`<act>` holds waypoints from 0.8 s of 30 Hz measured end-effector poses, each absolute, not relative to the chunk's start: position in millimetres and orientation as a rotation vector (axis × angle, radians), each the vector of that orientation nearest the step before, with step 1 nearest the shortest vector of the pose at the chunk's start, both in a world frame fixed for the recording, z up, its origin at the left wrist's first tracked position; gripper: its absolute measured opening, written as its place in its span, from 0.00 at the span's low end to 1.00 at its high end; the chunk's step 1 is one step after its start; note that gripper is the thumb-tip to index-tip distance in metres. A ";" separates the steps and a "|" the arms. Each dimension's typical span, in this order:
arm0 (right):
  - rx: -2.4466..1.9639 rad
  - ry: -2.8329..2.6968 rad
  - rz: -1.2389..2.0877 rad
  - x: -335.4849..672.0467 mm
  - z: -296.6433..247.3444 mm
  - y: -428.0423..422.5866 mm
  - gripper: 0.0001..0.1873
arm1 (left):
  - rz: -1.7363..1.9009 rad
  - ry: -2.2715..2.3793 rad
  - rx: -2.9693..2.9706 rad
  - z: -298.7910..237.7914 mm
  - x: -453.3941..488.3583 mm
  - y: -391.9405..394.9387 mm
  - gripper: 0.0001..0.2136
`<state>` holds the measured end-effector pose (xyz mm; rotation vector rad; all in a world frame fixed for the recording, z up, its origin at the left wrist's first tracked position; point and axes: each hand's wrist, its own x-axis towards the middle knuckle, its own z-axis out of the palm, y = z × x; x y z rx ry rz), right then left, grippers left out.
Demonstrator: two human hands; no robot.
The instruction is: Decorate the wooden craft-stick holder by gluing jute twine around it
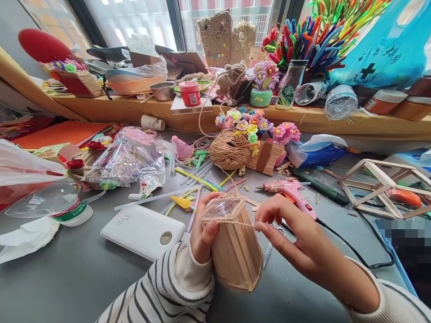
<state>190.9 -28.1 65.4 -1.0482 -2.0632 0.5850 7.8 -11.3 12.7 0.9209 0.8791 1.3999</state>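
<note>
L hand (202,240) is gripping the wood-stick holder (235,255) near its top, front & ctr over the grey table (77,278). R hand (292,233) is pinching the jute string (239,223) just R of the holder; it's running straight across the holder's side. Hands are sitting apart. Twine ball (226,152) is sitting behind, pink glue gun (286,190) is lying to the R, white power bank (141,231) is lying to the L.

Looks forward and down from the wearer's head, close above the left hand (202,235) at lower centre and right hand (301,237) at lower right, over the grey desk (40,280) to the window (188,24) along the frame's top edge.
</note>
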 end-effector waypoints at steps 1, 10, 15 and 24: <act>-1.056 -2.060 0.604 190.4 65.4 -28.6 0.03 | 1.401 0.883 0.917 12.7 8.0 -11.4 0.30; -0.948 -2.142 0.519 196.3 72.0 -22.9 0.11 | 1.403 0.885 0.862 11.5 7.7 -10.7 0.29; -0.904 -2.037 0.621 203.0 72.9 -18.9 0.13 | 1.397 0.867 0.883 13.1 7.4 -10.6 0.30; -1.025 -1.795 0.691 196.3 67.3 -19.2 0.19 | 1.314 0.820 0.867 13.1 5.5 -11.0 0.28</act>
